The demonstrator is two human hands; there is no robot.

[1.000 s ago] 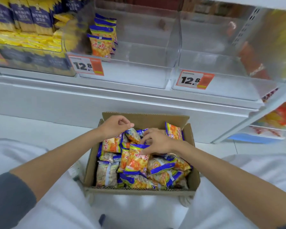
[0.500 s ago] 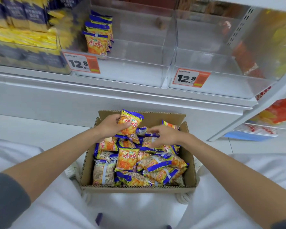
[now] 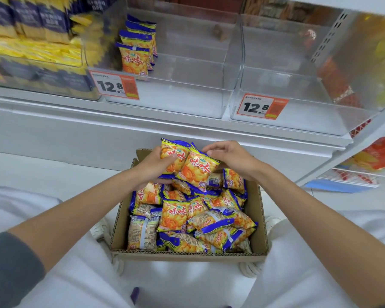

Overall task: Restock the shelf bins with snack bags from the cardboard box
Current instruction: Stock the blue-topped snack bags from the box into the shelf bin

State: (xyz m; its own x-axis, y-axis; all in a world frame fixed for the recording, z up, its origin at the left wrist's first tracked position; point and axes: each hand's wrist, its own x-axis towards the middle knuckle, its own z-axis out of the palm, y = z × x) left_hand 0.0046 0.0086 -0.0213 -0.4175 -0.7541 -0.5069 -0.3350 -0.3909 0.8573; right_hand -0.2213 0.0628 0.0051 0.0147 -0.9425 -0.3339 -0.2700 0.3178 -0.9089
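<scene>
Left hand (image 3: 152, 168) grips a snack bag (image 3: 171, 155), right hand (image 3: 230, 158) pinches a second bag (image 3: 197, 168) against it, guessing so both get shelved together.

Box (image 3: 188, 254) of bags (image 3: 175, 215) below bins (image 3: 171, 103)

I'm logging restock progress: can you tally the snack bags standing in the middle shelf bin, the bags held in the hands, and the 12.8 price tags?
Snack bags standing in the middle bin: 4
Held bags in the left hand and right hand: 2
12.8 price tags: 2
Total: 8
</scene>
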